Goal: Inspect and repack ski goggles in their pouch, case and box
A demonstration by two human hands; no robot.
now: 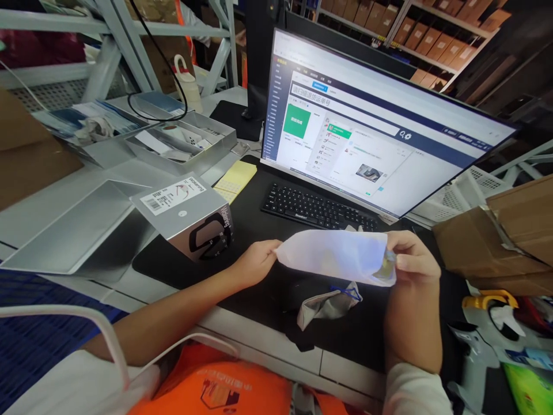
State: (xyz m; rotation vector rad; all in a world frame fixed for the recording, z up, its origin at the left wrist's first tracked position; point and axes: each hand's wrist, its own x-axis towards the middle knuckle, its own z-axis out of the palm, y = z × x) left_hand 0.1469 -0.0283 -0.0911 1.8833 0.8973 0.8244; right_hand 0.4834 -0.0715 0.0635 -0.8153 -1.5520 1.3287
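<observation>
A thin white, translucent sleeve-like bag [330,253] is stretched between my hands above the black desk mat. My left hand [258,262] pinches its narrow left end. At the other end, my right hand [412,256] grips the mouth, where something yellowish and grey shows inside; its kind is unclear. Below the bag lies a crumpled grey cloth pouch [322,308] with a blue cord. Left of my hands stands a silver and dark product box [179,202] with a barcode label, and beside it an open silver box part [82,230].
A lit monitor [345,127] stands behind a black keyboard [315,207]. Yellow sticky notes [235,180] lie near the mat's far edge. An open tray of small items [181,138] sits at left. Cardboard boxes [501,242], a tape dispenser [492,302] and a handheld scanner [473,357] are at right.
</observation>
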